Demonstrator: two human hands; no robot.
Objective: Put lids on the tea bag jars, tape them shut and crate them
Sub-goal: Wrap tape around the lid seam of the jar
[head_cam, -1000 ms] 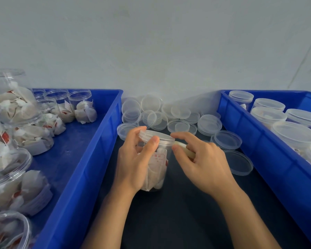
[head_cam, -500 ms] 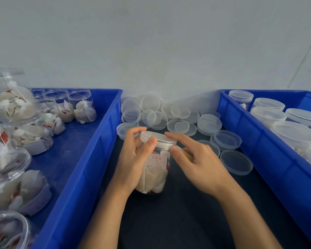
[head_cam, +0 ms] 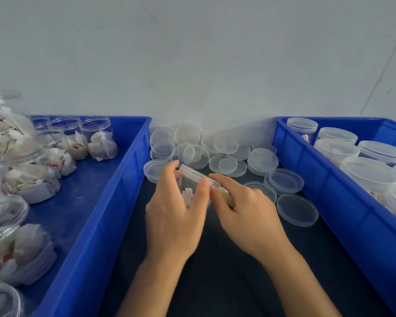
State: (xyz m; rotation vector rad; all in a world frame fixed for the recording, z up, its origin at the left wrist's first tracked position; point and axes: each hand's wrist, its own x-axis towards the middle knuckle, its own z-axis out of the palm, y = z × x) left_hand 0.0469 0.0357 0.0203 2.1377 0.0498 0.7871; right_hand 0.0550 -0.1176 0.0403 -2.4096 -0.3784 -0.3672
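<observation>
Left hand [head_cam: 169,216] grips a lidded tea bag jar [head_cam: 196,188] (tilted) over the table [head_cam: 226,282]; right hand [head_cam: 245,216] pinches something pale beside it.

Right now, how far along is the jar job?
Done: lidded jars fill the right crate. In hand: left hand grips a lidded jar; right hand works at its rim, seemingly taping. Left: open jars in the left crate; loose lids wait.
</observation>
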